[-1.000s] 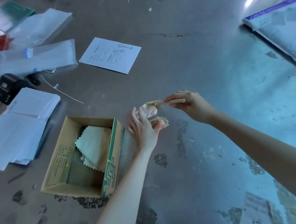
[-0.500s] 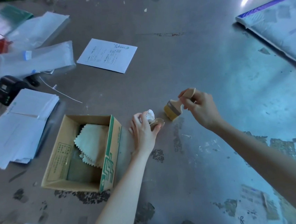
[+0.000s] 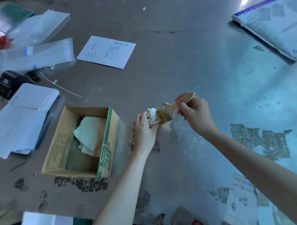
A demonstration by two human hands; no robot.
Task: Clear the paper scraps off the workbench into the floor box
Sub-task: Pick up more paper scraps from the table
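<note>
My left hand [image 3: 144, 129] rests on the grey workbench [image 3: 184, 58] and is closed around crumpled white paper scraps [image 3: 153, 116], which stick out past its fingers. My right hand [image 3: 195, 114] grips the wooden handle of a paintbrush [image 3: 171, 108]. The brush's yellowish bristles press against the scraps on their right side. A few tiny white scraps [image 3: 182, 128] lie on the bench just below the brush. No floor box is in view.
An open cardboard box [image 3: 104, 153] holding zigzag-edged cloth swatches [image 3: 90, 134] stands left of my left hand. A printed sheet [image 3: 106, 52], a paper stack [image 3: 17, 117], plastic bags [image 3: 37, 54], a black device [image 3: 5, 84] and a cable tie [image 3: 60, 88] lie at left. A padded mailer [image 3: 277, 25] lies far right.
My right hand has swung the brush back down and left, so its bristles now touch the scraps held in my left hand. My left hand has stayed in place.
</note>
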